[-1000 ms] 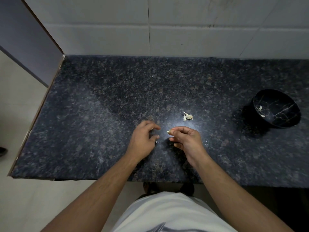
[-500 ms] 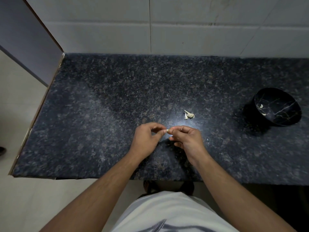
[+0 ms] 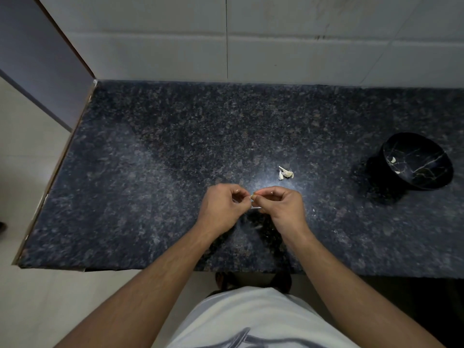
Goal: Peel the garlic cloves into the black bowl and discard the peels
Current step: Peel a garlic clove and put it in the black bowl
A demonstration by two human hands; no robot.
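A dark speckled granite countertop [image 3: 175,159] is seen from above, against a pale tiled wall. Near its front edge, a small garlic clove [image 3: 251,196] is pinched at the fingertips of the right hand [image 3: 281,207], whose fingers are curled around it. The left hand [image 3: 221,209] is curled beside it, fingertips meeting at the clove, seemingly picking at its skin; what exactly is gripped cannot be told. A small heap of pale peels [image 3: 285,173] lies just beyond the hands. The black bowl [image 3: 418,160], marbled with thin veins, stands well apart to the right, with two pale pieces, probably peeled cloves, inside. The clove could be fumbled if the papery skin tears suddenly, and loose peels could be scattered across the counter.
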